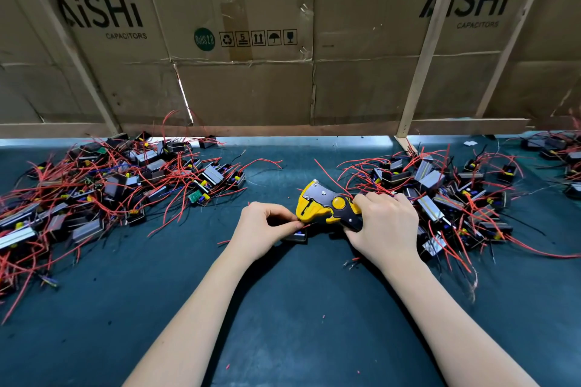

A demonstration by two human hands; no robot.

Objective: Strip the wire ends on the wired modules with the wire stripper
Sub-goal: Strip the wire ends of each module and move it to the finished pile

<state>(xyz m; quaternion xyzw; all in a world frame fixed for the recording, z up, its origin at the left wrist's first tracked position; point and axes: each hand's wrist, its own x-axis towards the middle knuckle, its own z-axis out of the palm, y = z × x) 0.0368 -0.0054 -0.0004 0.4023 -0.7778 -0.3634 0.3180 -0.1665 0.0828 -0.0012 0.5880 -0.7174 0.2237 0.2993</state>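
My right hand [385, 226] grips the handles of a yellow and black wire stripper [323, 206], whose jaws point left. My left hand [262, 228] pinches a thin red wire [305, 225] right at the stripper's jaws. That wire leads to a small dark module [297, 236] lying on the mat below my left fingers, partly hidden by them. One heap of wired modules [103, 192] with red leads lies to the left, another heap [446, 198] to the right behind my right hand.
The work surface is a dark green mat [283, 308] with tiny red insulation scraps [228, 366] scattered on it. Flattened cardboard boxes [245, 41] on a wooden frame wall off the back. More modules [562, 151] sit at the far right edge.
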